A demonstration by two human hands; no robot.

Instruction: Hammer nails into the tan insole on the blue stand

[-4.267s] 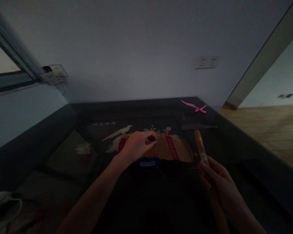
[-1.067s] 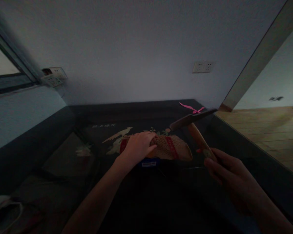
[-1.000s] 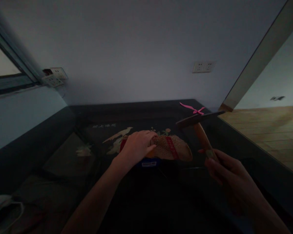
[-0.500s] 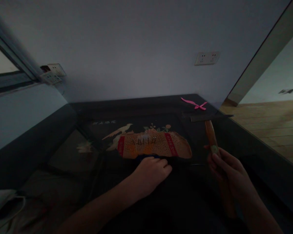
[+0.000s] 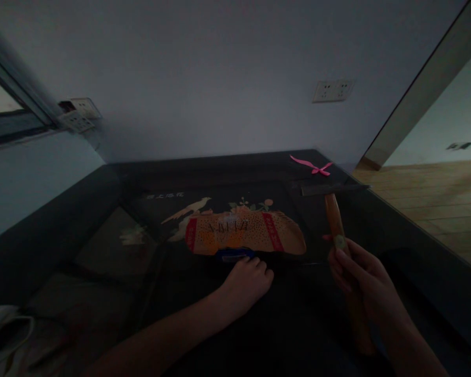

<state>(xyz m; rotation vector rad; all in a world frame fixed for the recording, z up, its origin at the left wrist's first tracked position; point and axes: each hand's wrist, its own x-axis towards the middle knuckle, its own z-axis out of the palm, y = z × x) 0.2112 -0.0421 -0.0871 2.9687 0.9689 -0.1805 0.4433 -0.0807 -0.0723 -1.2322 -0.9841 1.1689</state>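
My right hand (image 5: 363, 269) is closed around the wooden handle of a hammer (image 5: 335, 217), its dark head raised over the right side of the dark table. My left hand (image 5: 251, 280) rests low at the table's middle with fingers curled. Whatever lies within those fingers is hidden. Just beyond its knuckles is a small blue object (image 5: 234, 255) with a pale label, too dark to name. Behind that lies a long tan, sole-shaped piece (image 5: 243, 230) with dark dots, lettering and two red bands.
The dark table (image 5: 204, 170) has a printed bird and flowers on its top. A pink ribbon (image 5: 317, 170) lies near the back right corner. A white object (image 5: 2, 317) with a looped cord stands at the lower left. A wall with sockets (image 5: 333, 91) rises behind.
My left hand has shifted slightly down, and more of the blue object shows. The hammer stays in my right hand, a little further left in view. The whole view has shifted slightly.
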